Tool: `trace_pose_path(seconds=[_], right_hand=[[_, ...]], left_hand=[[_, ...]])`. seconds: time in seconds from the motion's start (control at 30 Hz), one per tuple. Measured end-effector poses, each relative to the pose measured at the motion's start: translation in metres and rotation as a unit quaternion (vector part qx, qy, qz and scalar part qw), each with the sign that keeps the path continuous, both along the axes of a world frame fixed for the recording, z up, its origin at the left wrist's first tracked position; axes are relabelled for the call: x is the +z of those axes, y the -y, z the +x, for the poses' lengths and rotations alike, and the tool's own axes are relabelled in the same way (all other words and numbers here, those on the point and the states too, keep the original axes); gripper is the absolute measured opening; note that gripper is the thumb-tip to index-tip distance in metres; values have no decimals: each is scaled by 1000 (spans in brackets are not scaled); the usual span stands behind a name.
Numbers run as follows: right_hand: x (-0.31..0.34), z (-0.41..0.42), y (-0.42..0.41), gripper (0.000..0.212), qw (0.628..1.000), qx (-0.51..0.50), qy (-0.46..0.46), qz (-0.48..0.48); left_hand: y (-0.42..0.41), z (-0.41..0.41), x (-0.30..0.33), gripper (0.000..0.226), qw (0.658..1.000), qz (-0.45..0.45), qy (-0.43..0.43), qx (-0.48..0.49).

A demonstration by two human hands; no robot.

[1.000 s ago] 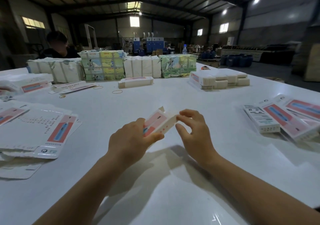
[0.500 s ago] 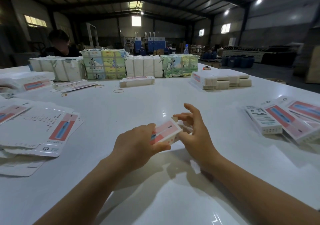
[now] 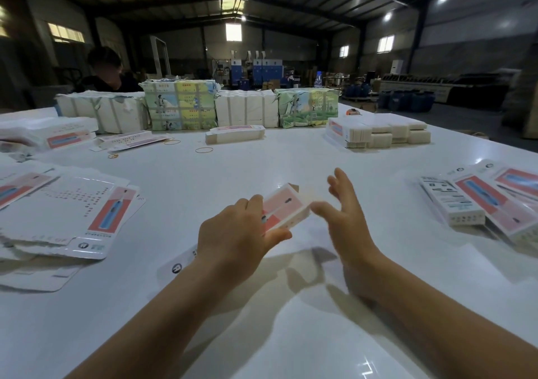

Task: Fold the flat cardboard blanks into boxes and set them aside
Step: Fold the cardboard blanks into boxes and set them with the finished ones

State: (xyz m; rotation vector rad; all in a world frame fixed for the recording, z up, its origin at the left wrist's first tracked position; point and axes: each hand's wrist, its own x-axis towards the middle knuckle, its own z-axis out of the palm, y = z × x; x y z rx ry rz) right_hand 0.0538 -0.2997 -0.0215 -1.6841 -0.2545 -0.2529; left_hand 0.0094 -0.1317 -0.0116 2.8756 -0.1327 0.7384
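Fingers (image 3: 250, 204) and thumb of the left hand (image 3: 235, 239) curl round the near end of a pink-and-white box (image 3: 283, 206), held just above the white table (image 3: 262, 163). Right hand (image 3: 346, 221) is spread beside the box's far end, fingers straight, thumb tip touching its corner. Flat blanks (image 3: 96, 218) lie left of the fingers, finished boxes (image 3: 477, 201) right.

Pink-white box (image 3: 283, 208), tilted, above table
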Motion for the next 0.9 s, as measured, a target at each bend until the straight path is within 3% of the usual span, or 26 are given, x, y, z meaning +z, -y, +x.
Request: trace_pose_path(seconds=[0.07,0.13,0.2,0.3,0.4,0.47,0.53,0.6,0.67,0.73,0.9], right_hand=[[1,8,5,65,976,76,-140,147],[3,7,5,41,955,148,-170,191],[0,2,2,25,976,143,-97,131],[-6,-5,-1,24,996,61,57,-26],[-12,-5,-4,31,962,-23,181,-205],[-14,-5,-7,30,932,-43,234,-273],[-16,-6,-8,27,925,-50,247,-285],[-12,-9,-9,25,964,-32,177,-196],[-5,-8,-8,28,999,27,36,-6],[3,-5,-5,25,986,89,-78,121],[12,-1,3,23,925,178,-215,258]], left_hand=[[0,-1,0,60,1000,6,14,-6],[2,-1,0,63,999,24,25,-5],[2,-1,-1,65,999,37,31,-9],[2,0,-4,69,998,47,38,-13],[7,0,-6,70,995,85,48,5],[9,-1,-7,69,992,114,51,13],[8,-1,-8,68,990,133,51,18],[6,0,-7,67,989,137,52,23],[5,1,-6,67,990,128,53,25],[5,-1,-7,68,991,120,61,24],[4,-7,4,66,989,109,99,7]])
